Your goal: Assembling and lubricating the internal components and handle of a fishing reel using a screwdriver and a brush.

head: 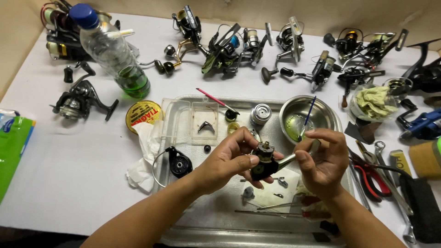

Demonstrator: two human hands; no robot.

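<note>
Holding a stripped spinning reel body [263, 161] over the metal tray [216, 219], left hand [228, 161] fingers curled around it. Right hand [321, 158] pinches a thin blue brush [308, 115] near the body's top. Spool [260, 113], rotor with bail [177, 162] and small parts lie loose on the tray: disassembly looks done, reassembly appears outstanding.

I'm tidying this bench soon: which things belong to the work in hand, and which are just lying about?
In hand:
left hand holding the reel body
right hand with a thin brush
steel bowl
metal tray

Lying about:
plastic bottle
row of reels
red-handled pliers
</note>
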